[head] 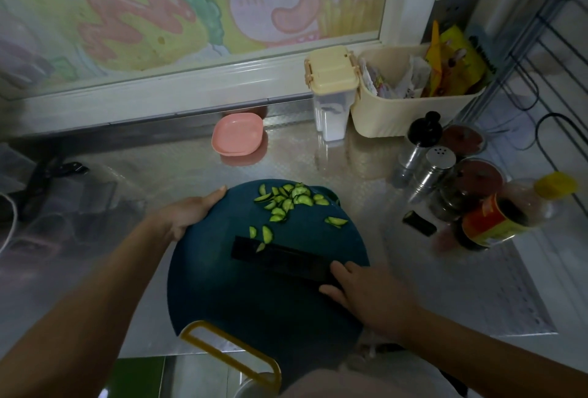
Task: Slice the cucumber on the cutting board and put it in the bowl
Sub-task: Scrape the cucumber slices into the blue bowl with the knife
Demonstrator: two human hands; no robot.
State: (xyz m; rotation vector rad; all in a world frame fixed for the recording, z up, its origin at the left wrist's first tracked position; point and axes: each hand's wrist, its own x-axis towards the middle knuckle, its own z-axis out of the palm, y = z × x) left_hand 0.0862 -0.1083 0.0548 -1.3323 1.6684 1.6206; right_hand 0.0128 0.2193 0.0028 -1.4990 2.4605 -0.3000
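A dark teal cutting board point(241, 296) with a yellow handle point(232, 353) lies in front of me. Several thin cucumber slices point(288, 198) lie heaped near its far edge, with a few loose slices lower down. My left hand point(191, 211) grips the board's left rim. My right hand point(366, 294) holds the handle of a black-bladed knife point(280, 259), whose blade lies flat on the board with one slice on it. A pink bowl point(238, 134) stands farther back on the counter. A dark cucumber end piece point(419, 223) lies to the right of the board.
At right stand a sauce bottle point(502, 216), metal shakers point(431, 168) and spice jars point(467, 181). A cream basket point(404, 111) and a lidded container point(331, 92) sit at the back right. Black scissors point(54, 171) lie at the left. A window frame runs behind.
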